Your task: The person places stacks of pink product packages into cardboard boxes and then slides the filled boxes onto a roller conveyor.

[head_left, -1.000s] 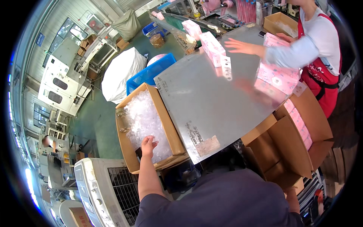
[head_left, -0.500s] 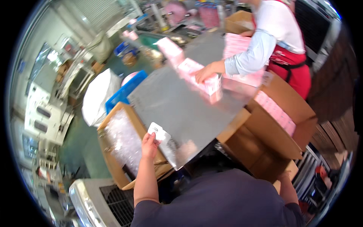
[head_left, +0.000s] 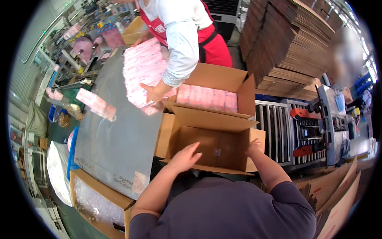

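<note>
Nearest, at the lower left corner, a cardboard box of clear plastic pieces (head_left: 97,203), tucked under the edge of a grey metal table (head_left: 115,135). Just beyond the dark-sleeved shoulders, an empty open cardboard box (head_left: 211,145), flaps spread, touching the table's right edge. Left hand (head_left: 184,157) open, fingers spread, palm down on the near flap and inner wall of that box. Right hand (head_left: 254,146) at the box's right wall, fingers seemingly curled over the rim, though partly hidden, so grip hard to confirm. Behind it, touching, a second open box (head_left: 223,85) holding a row of pink packs (head_left: 207,97). Further on, a co-worker's hand (head_left: 153,92) pressed onto a big stack of pink packs (head_left: 143,69) at the table's far side; white sleeve and red apron above. On the left of the table, a loose strip of pink packs (head_left: 96,104). To the right, a roller conveyor (head_left: 278,131); farthest back, tall piles of flattened cardboard (head_left: 286,44).
</note>
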A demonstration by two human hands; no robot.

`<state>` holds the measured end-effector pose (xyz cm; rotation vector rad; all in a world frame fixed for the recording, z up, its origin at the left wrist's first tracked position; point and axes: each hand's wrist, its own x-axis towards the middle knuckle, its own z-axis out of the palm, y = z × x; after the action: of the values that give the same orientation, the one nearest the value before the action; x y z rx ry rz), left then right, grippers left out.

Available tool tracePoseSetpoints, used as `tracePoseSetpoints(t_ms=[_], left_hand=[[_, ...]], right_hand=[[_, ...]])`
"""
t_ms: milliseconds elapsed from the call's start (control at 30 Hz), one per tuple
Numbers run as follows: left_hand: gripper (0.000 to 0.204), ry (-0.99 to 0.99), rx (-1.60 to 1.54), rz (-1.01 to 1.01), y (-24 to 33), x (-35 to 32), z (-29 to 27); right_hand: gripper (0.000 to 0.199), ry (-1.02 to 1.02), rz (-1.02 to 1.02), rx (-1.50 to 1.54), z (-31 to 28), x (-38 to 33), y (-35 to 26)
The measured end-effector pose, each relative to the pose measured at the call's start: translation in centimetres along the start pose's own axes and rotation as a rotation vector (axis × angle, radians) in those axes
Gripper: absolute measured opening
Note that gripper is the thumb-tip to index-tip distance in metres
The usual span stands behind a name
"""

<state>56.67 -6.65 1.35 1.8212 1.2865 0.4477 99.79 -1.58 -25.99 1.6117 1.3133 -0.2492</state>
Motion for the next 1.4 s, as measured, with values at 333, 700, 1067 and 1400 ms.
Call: tracePoseSetpoints(t_ms=[333, 700, 1067, 1400], left_hand=[[0.046, 0.387, 0.641, -0.254, -7.6, -6.9, 0.8], [0.069, 0.494, 0.394, -0.32, -12.5, -7.9, -9.7], [0.074, 0.782, 0.539, -0.792, -30.5, -4.0, -43.1], [0.079, 0.453, 0.522, -0.231, -30.7, -4.3, -29.9]], right_hand=[[0.119, -0.063, 0.115, 0.48, -9.3, -11.0, 2.4], [0.081, -0.023, -0.157, 0.159, -11.0, -9.5, 4.1], [0.059, 0.412, -1.034, 0.283, -32.6, -31.3, -17.0], [0.07, 0.821, -1.176, 0.389, -43.6, -33.3, -27.8]])
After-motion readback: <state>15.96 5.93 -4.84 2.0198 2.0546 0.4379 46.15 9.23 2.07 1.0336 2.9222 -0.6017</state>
